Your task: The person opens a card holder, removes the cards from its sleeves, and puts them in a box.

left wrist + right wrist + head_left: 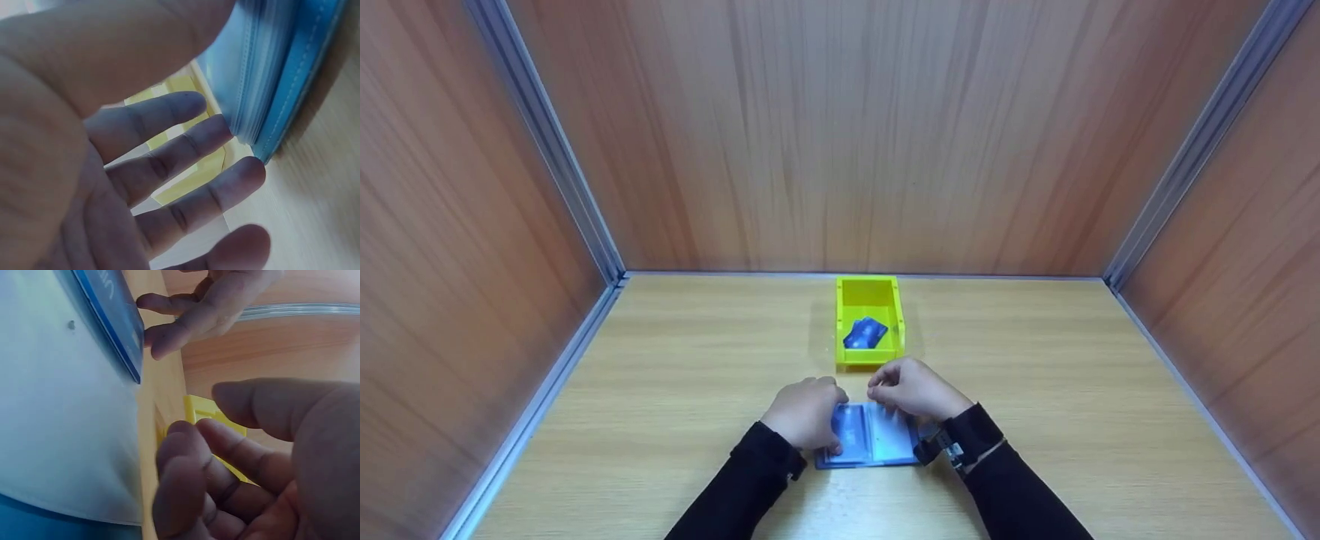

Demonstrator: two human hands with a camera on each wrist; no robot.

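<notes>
A blue card album [889, 439] lies open on the wooden table near the front edge. My left hand [804, 409] rests on its left page, which shows a blue card. In the left wrist view that hand [169, 169] has fairly straight fingers, and their tips touch the edge of the album's stacked sleeves [281, 73]. My right hand [915, 390] hovers at the far edge of the right page. Its fingers [185, 478] are loosely curled, with a gap to the thumb and nothing between them, beside the pale empty sleeve [62, 410].
A small yellow bin [870, 283] stands just beyond the hands and holds a few blue cards [866, 332]. Wood-grain walls with metal corner strips [585, 217] enclose the table on the left, back and right.
</notes>
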